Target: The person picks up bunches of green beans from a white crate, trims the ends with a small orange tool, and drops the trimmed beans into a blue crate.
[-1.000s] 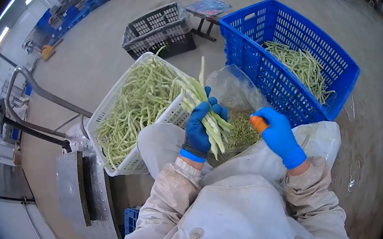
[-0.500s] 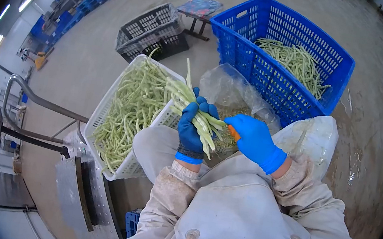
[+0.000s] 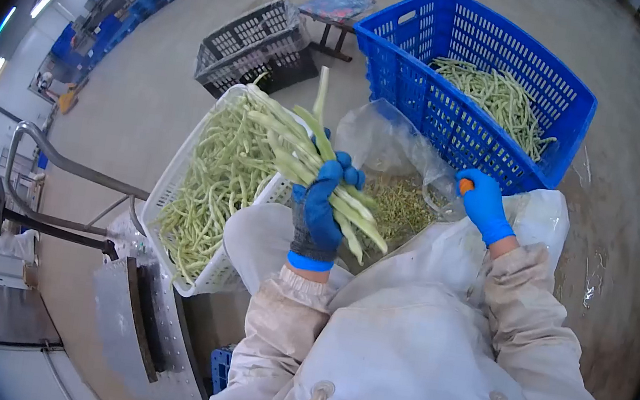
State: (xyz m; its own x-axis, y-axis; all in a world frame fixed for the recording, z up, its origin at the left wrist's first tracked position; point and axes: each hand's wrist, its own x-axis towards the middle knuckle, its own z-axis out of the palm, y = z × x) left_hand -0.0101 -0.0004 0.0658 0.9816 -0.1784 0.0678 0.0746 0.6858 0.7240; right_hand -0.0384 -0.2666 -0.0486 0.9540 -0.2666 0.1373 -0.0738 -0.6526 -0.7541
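Note:
My left hand (image 3: pixel 320 212), in a blue-palmed glove, is closed around a bunch of long pale green beans (image 3: pixel 291 147). Their lower ends stick out to the right below the fingers. My right hand (image 3: pixel 487 209), in a blue disposable glove, grips a small tool with an orange handle (image 3: pixel 466 186); its working end cannot be made out. It is apart from the bunch, near the blue crate. Between my hands, a clear plastic bag (image 3: pixel 371 129) lies spread open, with small green trimmings (image 3: pixel 396 209) in it. To the left, a white crate (image 3: pixel 233 276) is heaped with more beans (image 3: pixel 210 193).
A large blue crate (image 3: pixel 451 137) with beans (image 3: pixel 501 103) stands ahead to the right. Beyond the white crate are a black crate (image 3: pixel 257 64) and a low stool (image 3: pixel 339 6). A metal tube handle (image 3: pixel 79 170) and a steel plate (image 3: pixel 127 320) are at left.
My right hand has moved right, away from the bean ends, with the orange-handled tool. The bunch in my left hand has tilted and shifted slightly; more of the trimmings shows.

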